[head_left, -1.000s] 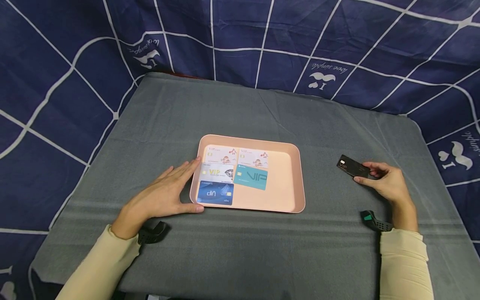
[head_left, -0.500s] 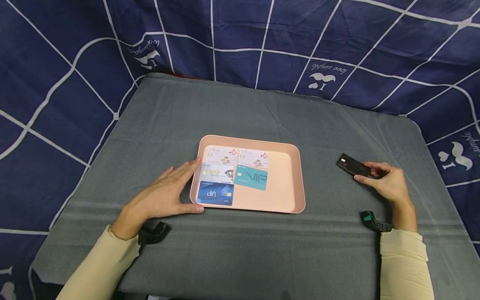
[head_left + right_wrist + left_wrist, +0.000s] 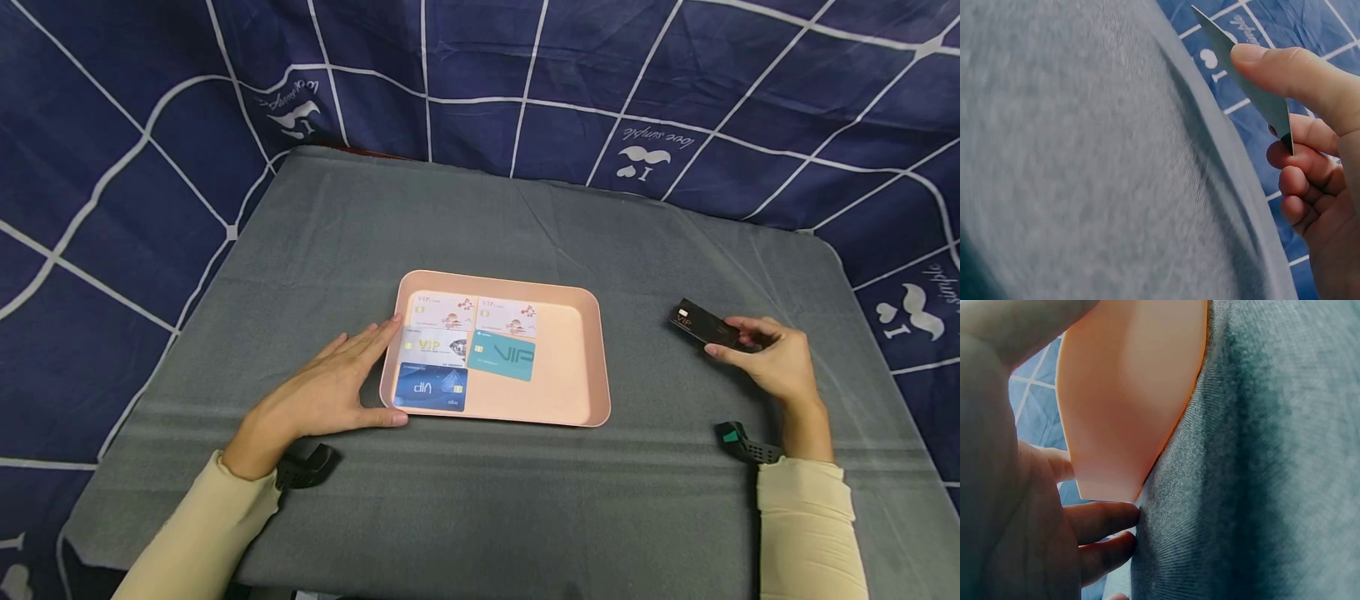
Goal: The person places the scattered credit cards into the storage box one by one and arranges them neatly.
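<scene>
Between the thumb and fingers of my right hand [image 3: 780,358] is a black VIP card [image 3: 703,323], held to the right of the tray. The right wrist view shows the card [image 3: 1260,94] tilted and off the cloth, pinched near one end. My left hand [image 3: 330,387] touches the left side of a pink tray [image 3: 566,358], fingers extended along its rim and thumb at the near left corner. Inside the tray lie two white-and-pink cards [image 3: 442,311], a white card with gold lettering [image 3: 433,346], a teal card [image 3: 501,355] and a blue card [image 3: 431,387].
Grey cloth [image 3: 480,500] covers the table around the tray. A dark blue curtain [image 3: 480,75] with white lines hangs along the back and sides. Black wrist devices [image 3: 307,467] are worn on both arms.
My right hand has lifted and tilted the black card, shifting it slightly away from me. The left hand and the tray look still.
</scene>
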The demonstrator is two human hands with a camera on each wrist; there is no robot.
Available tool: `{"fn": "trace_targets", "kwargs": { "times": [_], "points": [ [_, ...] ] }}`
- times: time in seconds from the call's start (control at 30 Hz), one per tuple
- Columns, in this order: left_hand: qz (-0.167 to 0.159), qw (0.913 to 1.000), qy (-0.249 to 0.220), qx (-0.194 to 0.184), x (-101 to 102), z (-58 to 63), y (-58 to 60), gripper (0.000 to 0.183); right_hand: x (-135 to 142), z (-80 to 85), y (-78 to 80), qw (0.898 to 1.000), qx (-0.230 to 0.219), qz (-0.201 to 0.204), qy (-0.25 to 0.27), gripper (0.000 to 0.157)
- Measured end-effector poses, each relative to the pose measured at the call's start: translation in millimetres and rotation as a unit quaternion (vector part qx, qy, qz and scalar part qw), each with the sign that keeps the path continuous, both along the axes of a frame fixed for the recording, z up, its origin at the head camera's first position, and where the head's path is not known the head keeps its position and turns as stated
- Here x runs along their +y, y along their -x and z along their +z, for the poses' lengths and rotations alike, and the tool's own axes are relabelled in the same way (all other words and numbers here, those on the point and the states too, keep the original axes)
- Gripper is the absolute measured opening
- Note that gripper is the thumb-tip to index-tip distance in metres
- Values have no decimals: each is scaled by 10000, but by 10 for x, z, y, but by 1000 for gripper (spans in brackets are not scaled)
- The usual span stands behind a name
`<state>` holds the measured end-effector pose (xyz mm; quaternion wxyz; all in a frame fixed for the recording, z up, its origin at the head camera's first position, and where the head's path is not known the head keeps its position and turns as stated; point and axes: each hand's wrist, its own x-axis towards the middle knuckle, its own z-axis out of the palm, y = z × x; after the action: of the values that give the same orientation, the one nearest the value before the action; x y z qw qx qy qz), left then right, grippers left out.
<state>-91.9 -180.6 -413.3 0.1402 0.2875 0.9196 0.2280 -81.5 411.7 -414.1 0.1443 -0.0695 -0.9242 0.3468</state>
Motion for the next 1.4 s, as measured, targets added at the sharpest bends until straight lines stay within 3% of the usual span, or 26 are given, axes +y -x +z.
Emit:
{"fn": "trace_targets", "kwargs": {
  "times": [0.63, 1.0, 1.4],
  "points": [
    [2, 10000, 1, 10, -4, 6, -2, 119, -214, 156, 41, 9993, 312, 220, -11, 43],
    [-18, 10000, 2, 41, 3, 0, 0, 119, -334, 236, 52, 9955, 721, 611, 113, 43],
    [-18, 10000, 1, 63, 0, 2, -1, 118, -466, 288, 60, 9910, 927, 954, -181, 45]
  ]
}}
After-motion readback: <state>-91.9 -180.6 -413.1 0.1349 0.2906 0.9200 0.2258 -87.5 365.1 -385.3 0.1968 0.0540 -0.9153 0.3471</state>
